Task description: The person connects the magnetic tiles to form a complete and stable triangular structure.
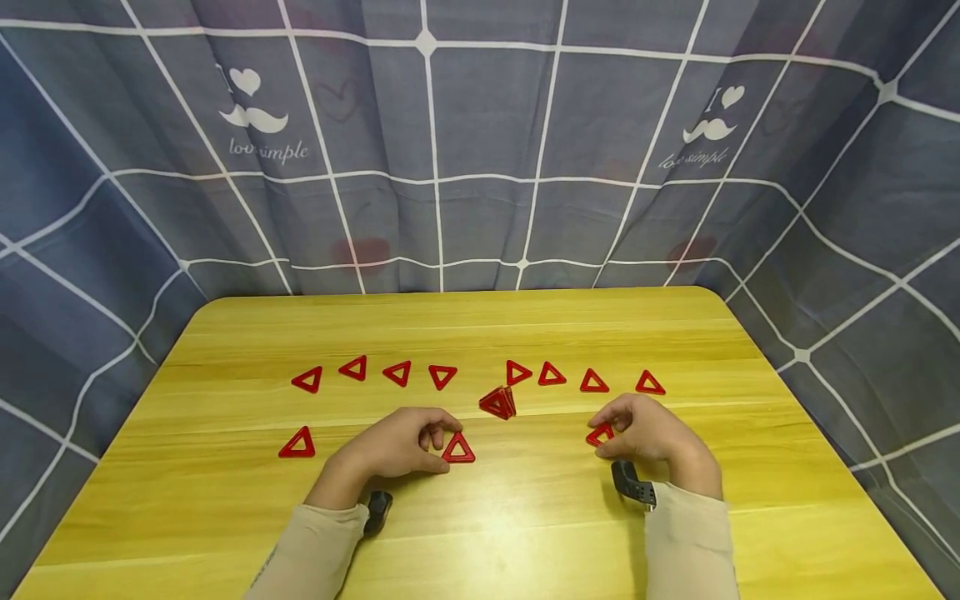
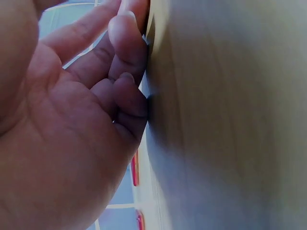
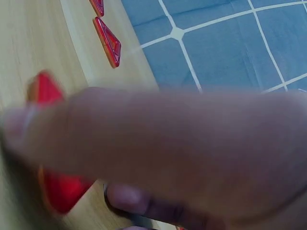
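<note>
My left hand [image 1: 408,440] pinches a red triangle tile [image 1: 458,448] by its left side, index finger at the top corner and thumb at the lower left one. In the left wrist view the palm and curled fingers [image 2: 127,40] rest by the tabletop; that tile is hidden. To the right, my right hand [image 1: 647,429] holds another red triangle tile [image 1: 600,434] between thumb and index finger. The right wrist view shows this tile [image 3: 64,189] blurred, partly behind the thumb. Between the hands and farther back lies a small overlapping pile of red triangle tiles [image 1: 497,403].
Several single red tiles form a back row, some to the left [image 1: 352,368] and some to the right [image 1: 592,382]. One more tile [image 1: 297,443] lies left of my left hand. A grey checked curtain [image 1: 480,150] hangs behind the wooden table [image 1: 510,542].
</note>
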`<state>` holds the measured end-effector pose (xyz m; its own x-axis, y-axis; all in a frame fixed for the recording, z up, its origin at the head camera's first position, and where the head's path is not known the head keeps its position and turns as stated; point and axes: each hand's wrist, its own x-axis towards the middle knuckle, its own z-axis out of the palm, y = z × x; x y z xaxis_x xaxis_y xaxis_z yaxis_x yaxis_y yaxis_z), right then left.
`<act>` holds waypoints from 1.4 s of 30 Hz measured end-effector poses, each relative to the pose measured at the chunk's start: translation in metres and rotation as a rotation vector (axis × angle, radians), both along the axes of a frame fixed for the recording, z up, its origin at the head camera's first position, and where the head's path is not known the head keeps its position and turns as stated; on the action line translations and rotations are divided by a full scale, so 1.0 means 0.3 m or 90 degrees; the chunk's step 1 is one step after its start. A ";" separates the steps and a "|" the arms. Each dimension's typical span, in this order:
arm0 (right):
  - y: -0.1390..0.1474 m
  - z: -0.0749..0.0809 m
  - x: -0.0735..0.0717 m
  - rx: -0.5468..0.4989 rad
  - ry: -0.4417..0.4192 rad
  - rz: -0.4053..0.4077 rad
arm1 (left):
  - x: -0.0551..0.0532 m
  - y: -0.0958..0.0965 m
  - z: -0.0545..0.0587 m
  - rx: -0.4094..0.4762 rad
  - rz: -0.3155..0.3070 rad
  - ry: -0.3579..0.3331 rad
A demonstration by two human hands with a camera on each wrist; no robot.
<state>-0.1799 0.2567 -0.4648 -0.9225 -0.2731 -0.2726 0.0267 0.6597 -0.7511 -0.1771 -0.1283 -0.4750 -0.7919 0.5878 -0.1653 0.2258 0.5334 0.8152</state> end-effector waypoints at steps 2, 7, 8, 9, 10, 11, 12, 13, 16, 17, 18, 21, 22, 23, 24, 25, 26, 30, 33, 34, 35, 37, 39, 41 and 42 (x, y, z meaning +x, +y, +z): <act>-0.005 0.001 -0.003 0.003 0.009 0.010 | 0.002 -0.001 -0.001 -0.001 0.002 0.001; -0.014 0.001 -0.013 -0.010 0.050 0.042 | 0.002 -0.001 0.000 0.000 0.004 0.001; -0.017 0.000 -0.015 -0.017 0.055 0.047 | 0.002 -0.001 0.000 -0.002 0.004 0.002; -0.020 0.000 -0.017 -0.027 0.060 0.052 | 0.001 -0.001 0.000 -0.002 0.004 0.003; -0.023 0.000 -0.018 -0.036 0.065 0.059 | 0.001 -0.001 -0.001 -0.003 0.003 0.003; -0.027 0.000 -0.020 -0.044 0.067 0.062 | 0.001 -0.001 0.000 -0.004 0.003 0.004; -0.033 0.001 -0.021 -0.054 0.068 0.067 | 0.001 -0.002 0.000 -0.005 0.002 0.005; -0.040 0.002 -0.022 -0.062 0.069 0.069 | 0.001 -0.001 0.001 -0.006 0.003 0.006; -0.061 0.002 -0.028 -0.082 0.070 0.083 | -0.001 0.000 0.001 -0.008 0.004 0.007; -0.069 0.002 -0.030 -0.086 0.069 0.088 | -0.001 0.000 0.001 -0.008 0.005 0.007; -0.077 0.003 -0.032 -0.090 0.071 0.096 | -0.001 0.000 0.001 -0.009 0.006 0.007; -0.100 0.001 -0.039 -0.091 0.075 0.120 | -0.001 0.001 -0.001 -0.007 0.006 0.007; -0.108 0.000 -0.040 -0.092 0.073 0.128 | 0.000 0.001 -0.002 -0.006 0.005 0.008; -0.116 -0.001 -0.041 -0.092 0.073 0.137 | 0.000 0.002 -0.002 -0.005 0.004 0.009; -0.123 -0.003 -0.042 -0.094 0.070 0.144 | 0.000 0.002 -0.003 -0.004 0.004 0.009; -0.130 -0.005 -0.042 -0.098 0.067 0.151 | 0.000 0.003 -0.002 -0.005 0.002 0.011; -0.137 -0.006 -0.042 -0.101 0.064 0.157 | 0.000 0.005 -0.002 -0.006 0.001 0.013; -0.165 -0.012 -0.043 -0.113 0.058 0.176 | 0.000 0.008 0.000 -0.014 0.000 0.019; -0.181 -0.015 -0.043 -0.123 0.053 0.184 | 0.000 0.011 0.000 -0.015 0.000 0.021; -0.187 -0.014 -0.042 -0.125 0.050 0.186 | 0.001 0.011 0.000 -0.015 0.001 0.020; -0.193 -0.013 -0.042 -0.128 0.047 0.187 | 0.001 0.012 0.000 -0.015 0.002 0.021; -0.207 -0.010 -0.041 -0.134 0.042 0.192 | 0.003 0.013 0.001 -0.015 0.005 0.021; -0.222 -0.008 -0.041 -0.138 0.041 0.199 | 0.004 0.013 0.003 -0.016 0.006 0.023; -0.237 -0.008 -0.043 -0.144 0.042 0.208 | 0.006 0.013 0.004 -0.017 0.005 0.024; -0.244 -0.008 -0.043 -0.149 0.041 0.211 | 0.007 0.012 0.004 -0.017 0.004 0.025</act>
<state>-0.1928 0.1834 -0.4673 -0.7874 -0.6062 -0.1124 -0.2108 0.4361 -0.8749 -0.1751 -0.1246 -0.4737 -0.8021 0.5783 -0.1492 0.2539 0.5562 0.7913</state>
